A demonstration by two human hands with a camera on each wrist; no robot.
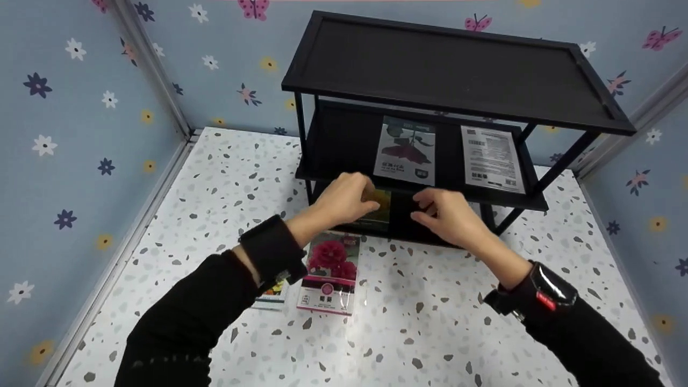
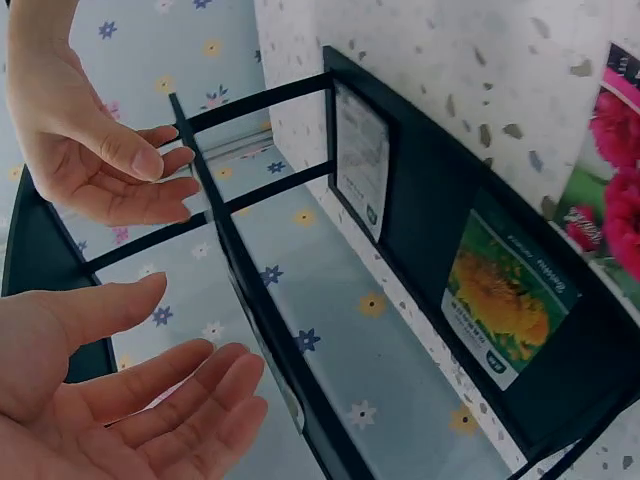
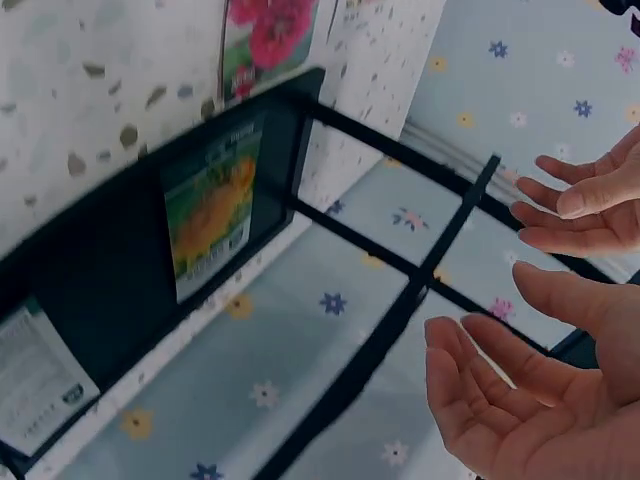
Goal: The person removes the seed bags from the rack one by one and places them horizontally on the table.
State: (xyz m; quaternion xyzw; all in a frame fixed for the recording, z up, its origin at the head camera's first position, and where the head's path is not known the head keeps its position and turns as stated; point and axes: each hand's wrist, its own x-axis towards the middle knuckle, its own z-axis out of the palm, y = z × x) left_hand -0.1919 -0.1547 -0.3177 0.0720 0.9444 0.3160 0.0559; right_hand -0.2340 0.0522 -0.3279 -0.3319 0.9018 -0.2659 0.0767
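My left hand (image 1: 346, 199) is in front of the middle shelf of a black rack (image 1: 422, 185), its fingers relaxed and holding nothing. Facing it, my right hand (image 1: 449, 215) hovers near the same shelf edge, loosely bent and bare. On that shelf lie a flower packet with a dark red bloom (image 1: 406, 153) and a packet with printed text and a barcode (image 1: 492, 158). Below, a yellow-flower packet (image 2: 505, 300) rests on the bottom shelf, partly hidden by my left hand in the head view. Farther along is a pale packet (image 2: 360, 160).
A packet with pink flowers (image 1: 330, 269) lies on the speckled white surface (image 1: 419, 333) before the rack. Beside it, another packet (image 1: 272, 295) is partly covered by my left wrist. The rack's top board (image 1: 451, 70) overhangs the shelves; flowered walls (image 1: 70, 161) surround the area.
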